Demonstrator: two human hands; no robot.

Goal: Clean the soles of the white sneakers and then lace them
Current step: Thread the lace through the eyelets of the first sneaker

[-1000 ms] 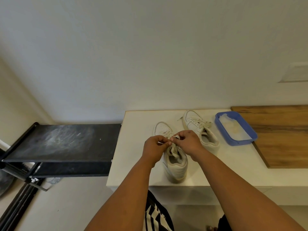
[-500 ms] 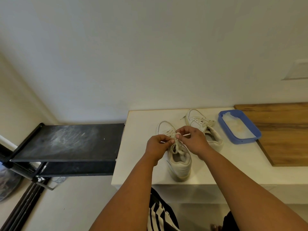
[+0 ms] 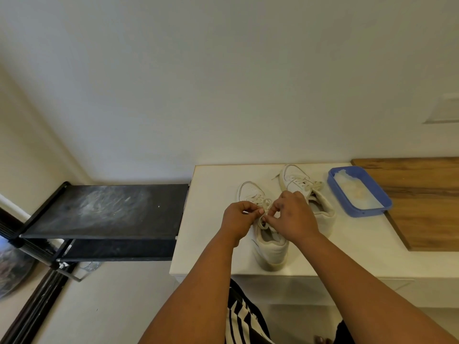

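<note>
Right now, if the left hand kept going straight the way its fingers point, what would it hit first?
The left hand pinches the lace with fingers pointing toward the right hand. Going straight on, it would probably meet that hand's fingers first, over the near sneaker; depth is unclear.

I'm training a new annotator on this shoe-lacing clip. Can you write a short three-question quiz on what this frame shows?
1. True or false: both hands pinch the lace of the near sneaker.
2. What stands right of the far sneaker: A) brush B) blue tray C) bottle?
3. Fill in: the tray rests partly on a ____ board.

Key:
1. True: left hand and right hand hold the lace.
2. B, the blue tray.
3. Wooden.
</note>
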